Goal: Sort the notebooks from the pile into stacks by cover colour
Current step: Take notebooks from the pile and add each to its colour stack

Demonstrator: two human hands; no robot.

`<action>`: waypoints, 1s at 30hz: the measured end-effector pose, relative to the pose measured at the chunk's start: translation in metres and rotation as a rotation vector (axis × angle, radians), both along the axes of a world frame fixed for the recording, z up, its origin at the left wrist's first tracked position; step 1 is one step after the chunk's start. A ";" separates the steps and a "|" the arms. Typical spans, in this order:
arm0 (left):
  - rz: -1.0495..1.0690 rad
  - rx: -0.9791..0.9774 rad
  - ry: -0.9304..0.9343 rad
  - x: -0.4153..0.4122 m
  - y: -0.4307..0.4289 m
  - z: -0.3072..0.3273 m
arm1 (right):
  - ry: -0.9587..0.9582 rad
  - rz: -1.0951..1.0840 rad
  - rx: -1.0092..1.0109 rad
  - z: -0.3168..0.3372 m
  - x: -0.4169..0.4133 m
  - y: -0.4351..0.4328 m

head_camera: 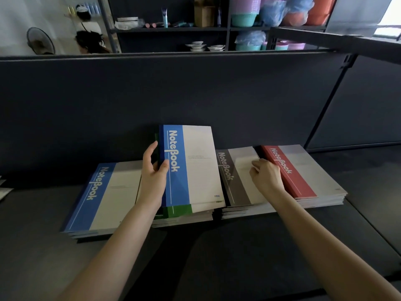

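Blue-banded notebook point(195, 166): white cover, broad blue strip down the spine side, "NoteBook" in white letters along the strip, small print on the white part. Raised off the table and tilted back, directly above the green stack point(180, 210). Gripped at the spine edge by the left hand point(153, 170), thumb on the front of the blue strip, fingers curled round behind.

Four piles in a row on the dark table point(217, 257), against a dark partition point(173, 94). From the left: blue stack point(104, 196), then the green stack, mostly hidden behind the held notebook, then the grey stack point(236, 181), then the red stack point(303, 170). Same cover layout on each, only the strip colour differing. Grey and red stacks just beside each other, almost touching.

Right hand point(268, 174) on top of the grey stack, fingers curled in at the right edge of the top cover. Pinching that cover or only resting on it: cannot tell.

Behind the partition, a metal shelf unit point(169, 29). On the upper shelf a cardboard box point(202, 11), contents not visible, and nested plastic basins point(243, 20) in teal, pink and orange, some wrapped in clear film. On the lower shelf small stacked dishes point(204, 46).
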State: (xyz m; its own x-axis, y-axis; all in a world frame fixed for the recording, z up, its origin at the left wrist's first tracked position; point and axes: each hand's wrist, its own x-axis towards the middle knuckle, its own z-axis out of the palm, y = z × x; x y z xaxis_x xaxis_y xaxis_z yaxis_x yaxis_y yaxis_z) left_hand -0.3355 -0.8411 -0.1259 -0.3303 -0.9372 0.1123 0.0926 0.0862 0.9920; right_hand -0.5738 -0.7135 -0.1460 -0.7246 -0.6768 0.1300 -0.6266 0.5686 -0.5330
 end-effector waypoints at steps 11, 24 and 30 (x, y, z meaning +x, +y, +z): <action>0.120 -0.044 0.003 0.043 -0.013 0.010 | -0.089 0.122 -0.332 0.032 0.073 -0.037; 0.181 -0.060 0.081 0.139 -0.029 0.017 | -0.305 0.428 -0.289 0.041 0.198 -0.103; 0.228 -0.064 0.101 0.177 -0.036 0.010 | -0.510 0.445 -0.370 0.036 0.238 -0.118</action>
